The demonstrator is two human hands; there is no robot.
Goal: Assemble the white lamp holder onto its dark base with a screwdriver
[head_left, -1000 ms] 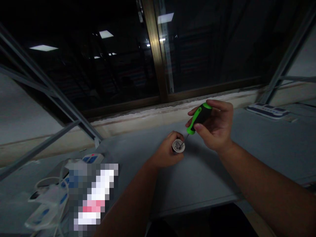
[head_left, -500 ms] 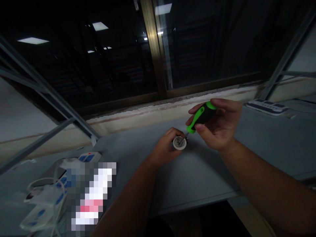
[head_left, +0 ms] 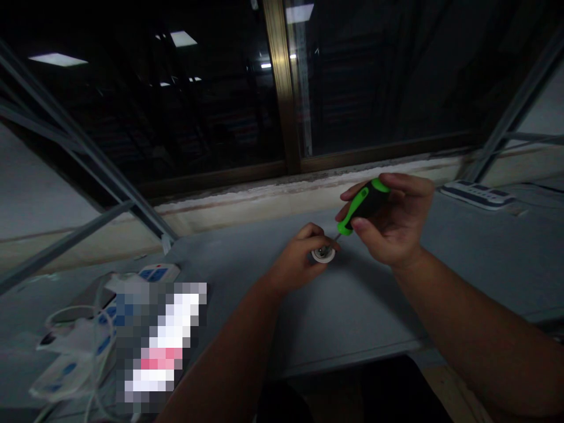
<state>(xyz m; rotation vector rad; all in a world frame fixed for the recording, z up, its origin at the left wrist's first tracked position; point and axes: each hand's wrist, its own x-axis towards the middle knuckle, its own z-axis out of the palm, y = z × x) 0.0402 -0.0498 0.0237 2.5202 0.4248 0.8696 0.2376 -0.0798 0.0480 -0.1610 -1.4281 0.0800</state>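
While a dark window [head_left: 176, 100] fills the far wall, a grey table [head_left: 352, 311] below it carries at least three power strips [head_left: 478, 195] and a tangle of white cables [head_left: 66, 320]. Above the table, two hands work close together: the right hand [head_left: 392, 220] grips one green-and-black screwdriver [head_left: 363, 205], its thin shaft reaching down to one small round white fitting [head_left: 324, 254], which the left hand [head_left: 297, 255] clasps in curled fingers.

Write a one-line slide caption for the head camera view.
Right hand holds a green-and-black screwdriver to a white round fitting gripped in the left hand.
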